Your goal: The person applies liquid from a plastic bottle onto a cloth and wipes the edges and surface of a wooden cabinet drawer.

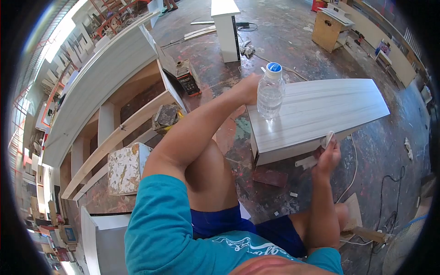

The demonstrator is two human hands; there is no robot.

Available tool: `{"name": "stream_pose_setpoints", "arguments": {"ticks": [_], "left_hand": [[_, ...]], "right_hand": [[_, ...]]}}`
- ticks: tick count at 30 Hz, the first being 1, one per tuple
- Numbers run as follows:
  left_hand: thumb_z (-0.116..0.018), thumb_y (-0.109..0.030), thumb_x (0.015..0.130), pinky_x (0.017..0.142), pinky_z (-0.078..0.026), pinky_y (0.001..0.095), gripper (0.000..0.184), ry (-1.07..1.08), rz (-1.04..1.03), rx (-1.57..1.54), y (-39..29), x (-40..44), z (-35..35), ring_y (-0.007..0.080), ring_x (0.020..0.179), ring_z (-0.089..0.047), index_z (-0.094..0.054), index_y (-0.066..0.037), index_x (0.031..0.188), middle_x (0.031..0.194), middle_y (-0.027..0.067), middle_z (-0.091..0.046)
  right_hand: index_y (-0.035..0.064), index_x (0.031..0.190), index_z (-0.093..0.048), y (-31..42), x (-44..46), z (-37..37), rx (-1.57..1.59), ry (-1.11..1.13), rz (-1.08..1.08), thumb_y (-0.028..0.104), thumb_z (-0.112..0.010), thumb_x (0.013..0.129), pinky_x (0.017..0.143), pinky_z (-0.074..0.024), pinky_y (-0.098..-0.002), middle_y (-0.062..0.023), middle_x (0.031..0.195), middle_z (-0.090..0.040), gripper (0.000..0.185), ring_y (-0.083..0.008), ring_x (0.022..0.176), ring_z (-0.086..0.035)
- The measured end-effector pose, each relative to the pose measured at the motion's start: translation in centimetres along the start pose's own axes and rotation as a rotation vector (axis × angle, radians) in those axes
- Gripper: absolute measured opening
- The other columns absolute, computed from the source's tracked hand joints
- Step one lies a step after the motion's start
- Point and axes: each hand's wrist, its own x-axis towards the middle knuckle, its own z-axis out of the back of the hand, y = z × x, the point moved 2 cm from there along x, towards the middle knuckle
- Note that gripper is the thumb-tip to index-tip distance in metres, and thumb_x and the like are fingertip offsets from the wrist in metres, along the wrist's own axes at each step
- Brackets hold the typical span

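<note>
A clear plastic bottle [270,95] with a blue cap stands upright on a white wood-grain box panel [330,103]. My left hand [250,88] is at the panel's left end, just behind the bottle. The bottle hides its fingers, so I cannot tell whether it grips anything. At the panel's near long edge, my right hand [329,156] is closed on a crumpled white cloth [306,162]. Part of the cloth sticks up above the fingers, and another part hangs out to the left. On the floor below the panel lies a dark red block [270,177].
A long open cabinet frame [123,123] lies to my left, with a paint-spattered box [128,168] beside it. A metal can [187,75] stands near its end. Ahead is a white upright piece [225,34]. Cables [389,178] trail over the floor at right.
</note>
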Motion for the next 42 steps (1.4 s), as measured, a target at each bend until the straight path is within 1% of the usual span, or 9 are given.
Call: {"name": "stream_pose_setpoints", "arguments": {"ticks": [7, 13, 16, 19, 22, 25, 31, 36, 42], "left_hand": [[-0.078, -0.019, 0.087, 0.093, -0.053, 0.0387, 0.028, 0.0, 0.074, -0.125, 0.2, 0.1, -0.2, 0.0246, 0.102, -0.067, -0.07, -0.009, 0.112, 0.108, 0.0094, -0.071], [-0.078, -0.018, 0.087, 0.092, -0.053, 0.0384, 0.028, 0.02, 0.044, 0.009, 0.0, 0.1, -0.1, 0.0243, 0.101, -0.067, -0.07, -0.008, 0.112, 0.107, 0.0103, -0.071], [-0.079, -0.017, 0.086, 0.093, -0.053, 0.0385, 0.03, 0.009, 0.052, -0.015, 0.3, 0.1, -0.3, 0.0258, 0.101, -0.067, -0.069, -0.008, 0.112, 0.106, 0.0108, -0.07], [-0.079, -0.018, 0.086, 0.092, -0.053, 0.0386, 0.029, -0.009, 0.018, 0.003, 0.4, 0.0, -0.3, 0.0264, 0.1, -0.066, -0.068, -0.009, 0.111, 0.106, 0.0102, -0.069], [-0.079, -0.017, 0.086, 0.091, -0.052, 0.0389, 0.026, -0.023, 0.005, -0.108, 1.1, 0.1, -0.6, 0.0264, 0.099, -0.066, -0.068, -0.009, 0.108, 0.104, 0.0095, -0.069], [-0.079, -0.018, 0.086, 0.09, -0.052, 0.0393, 0.025, -0.022, 0.041, -0.096, 1.2, 0.0, -0.7, 0.0267, 0.099, -0.066, -0.068, -0.009, 0.107, 0.105, 0.0094, -0.069], [-0.08, -0.019, 0.085, 0.092, -0.052, 0.0399, 0.028, -0.031, -0.09, 0.074, 0.2, 0.0, -0.2, 0.0264, 0.101, -0.066, -0.069, -0.01, 0.109, 0.107, 0.0096, -0.07], [-0.081, -0.02, 0.085, 0.095, -0.052, 0.0393, 0.031, -0.005, -0.021, 0.009, 0.0, 0.0, -0.1, 0.026, 0.106, -0.066, -0.07, -0.01, 0.112, 0.11, 0.0098, -0.07], [-0.082, -0.019, 0.084, 0.096, -0.052, 0.0392, 0.033, -0.011, -0.044, -0.015, -0.1, -0.1, 0.0, 0.0261, 0.106, -0.066, -0.069, -0.01, 0.113, 0.111, 0.0095, -0.07]], "right_hand": [[0.0032, 0.086, -0.061, -2.5, -3.0, 0.6, -0.635, 0.372, 0.324, 0.031, -0.059, 0.107, 0.058, -0.0416, -0.0263, 0.0008, 0.08, -0.06, 0.034, -0.0056, 0.068, -0.048], [0.0063, 0.089, -0.062, -0.5, 1.3, 0.7, -0.05, 0.024, 0.195, 0.03, -0.054, 0.109, 0.053, -0.0371, -0.0222, 0.0053, 0.075, -0.055, 0.032, -0.0026, 0.064, -0.047], [0.0038, 0.078, -0.056, -2.1, -0.7, 0.2, -0.26, 0.061, 0.322, 0.029, -0.058, 0.107, 0.058, -0.0376, -0.0268, 0.0029, 0.068, -0.053, 0.038, -0.0062, 0.067, -0.046], [0.0025, 0.084, -0.059, -2.7, -3.7, 0.0, -0.39, 0.352, 0.169, 0.033, -0.055, 0.108, 0.057, -0.039, -0.0267, 0.0003, 0.076, -0.056, 0.039, -0.0065, 0.067, -0.047], [0.0005, 0.096, -0.063, -2.8, -0.7, 2.0, -0.644, 0.306, 0.472, 0.035, -0.053, 0.109, 0.058, -0.0436, -0.0261, -0.0022, 0.086, -0.061, 0.039, -0.0071, 0.07, -0.052], [0.0052, 0.108, -0.066, -0.9, 1.2, 1.2, -0.066, 0.045, 0.101, 0.036, -0.051, 0.109, 0.061, -0.0497, -0.0236, 0.0, 0.092, -0.066, 0.034, -0.0075, 0.075, -0.061], [0.0037, 0.114, -0.066, -2.7, -0.1, 1.5, -0.08, 0.121, 0.021, 0.038, -0.052, 0.109, 0.064, -0.0528, -0.0254, -0.0015, 0.095, -0.067, 0.038, -0.0096, 0.078, -0.064], [0.0054, 0.12, -0.063, -4.1, 0.4, 2.9, -0.504, 0.319, 0.3, 0.037, -0.051, 0.11, 0.061, -0.052, -0.0245, -0.0005, 0.094, -0.066, 0.035, -0.0084, 0.079, -0.063], [0.0054, 0.106, -0.067, -0.3, 0.6, 1.0, -0.01, 0.023, -0.004, 0.032, -0.053, 0.11, 0.054, -0.0435, -0.0236, 0.0044, 0.085, -0.06, 0.031, -0.0034, 0.068, -0.052]]}}
